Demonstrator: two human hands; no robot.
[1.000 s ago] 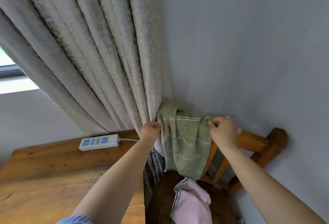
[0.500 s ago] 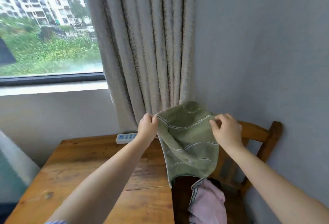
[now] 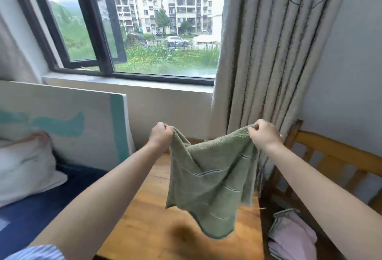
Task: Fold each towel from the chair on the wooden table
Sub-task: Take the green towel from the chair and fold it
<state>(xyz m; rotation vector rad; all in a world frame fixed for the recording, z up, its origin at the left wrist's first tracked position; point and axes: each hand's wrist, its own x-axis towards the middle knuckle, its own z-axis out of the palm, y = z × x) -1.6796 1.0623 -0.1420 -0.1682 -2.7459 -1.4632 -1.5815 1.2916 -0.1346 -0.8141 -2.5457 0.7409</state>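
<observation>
The green terry towel (image 3: 208, 179) hangs at centre frame above the wooden table (image 3: 144, 224), its top corners pinched in the clenched left hand (image 3: 161, 134) and right hand (image 3: 263, 134). It looks soft, light and limp, best held by corners. One green towel; one pink towel (image 3: 293, 237) lies on the chair (image 3: 330, 156), lower right.
</observation>
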